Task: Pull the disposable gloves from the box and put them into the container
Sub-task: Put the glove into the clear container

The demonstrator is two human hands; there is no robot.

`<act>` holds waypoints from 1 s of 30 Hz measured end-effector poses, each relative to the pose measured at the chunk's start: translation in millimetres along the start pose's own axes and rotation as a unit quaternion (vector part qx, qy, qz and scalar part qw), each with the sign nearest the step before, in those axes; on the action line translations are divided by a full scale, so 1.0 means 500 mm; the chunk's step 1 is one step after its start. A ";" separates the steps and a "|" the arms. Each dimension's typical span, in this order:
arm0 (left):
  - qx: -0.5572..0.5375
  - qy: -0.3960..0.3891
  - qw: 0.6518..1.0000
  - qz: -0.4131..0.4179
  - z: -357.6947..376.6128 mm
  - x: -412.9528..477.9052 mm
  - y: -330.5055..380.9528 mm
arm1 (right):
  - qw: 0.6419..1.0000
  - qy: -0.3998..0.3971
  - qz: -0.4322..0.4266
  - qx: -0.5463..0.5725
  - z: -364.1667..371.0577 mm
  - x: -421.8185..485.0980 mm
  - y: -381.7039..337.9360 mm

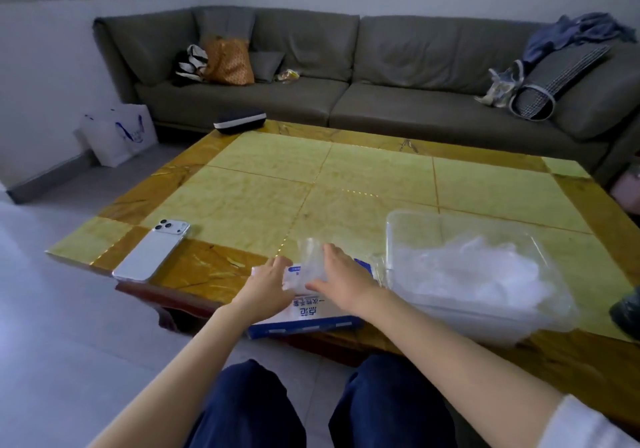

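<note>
Though blurred, clear glove (310, 262) beside right hand (346, 276), above box (311, 316).

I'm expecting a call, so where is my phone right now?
In the head view, the phone lies camera side up at the near left corner of the table, to the left of the glove box and the left hand.

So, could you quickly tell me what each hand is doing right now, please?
Left hand: open, fingers flat on the box.
Right hand: at the glove; grip cannot be told.
</note>
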State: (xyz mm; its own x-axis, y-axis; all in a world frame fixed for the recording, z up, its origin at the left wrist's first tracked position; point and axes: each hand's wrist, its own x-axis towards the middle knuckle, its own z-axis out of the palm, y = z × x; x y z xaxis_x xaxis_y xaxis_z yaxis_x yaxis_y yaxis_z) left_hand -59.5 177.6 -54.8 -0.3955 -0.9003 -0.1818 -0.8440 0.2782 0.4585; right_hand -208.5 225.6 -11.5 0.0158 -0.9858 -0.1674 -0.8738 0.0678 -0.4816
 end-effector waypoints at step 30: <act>-0.073 0.031 0.997 0.015 -0.052 0.042 0.038 | 0.929 0.350 -0.103 0.056 -0.235 -0.040 0.066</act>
State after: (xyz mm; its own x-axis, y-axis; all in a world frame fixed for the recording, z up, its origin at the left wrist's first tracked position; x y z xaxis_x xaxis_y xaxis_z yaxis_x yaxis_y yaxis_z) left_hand -74.5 155.5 -27.2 -0.3925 -0.9125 -0.1150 -0.7694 0.2572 0.5847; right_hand -294.9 229.4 76.8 -0.1777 -0.8354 0.5201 -0.8302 -0.1565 -0.5350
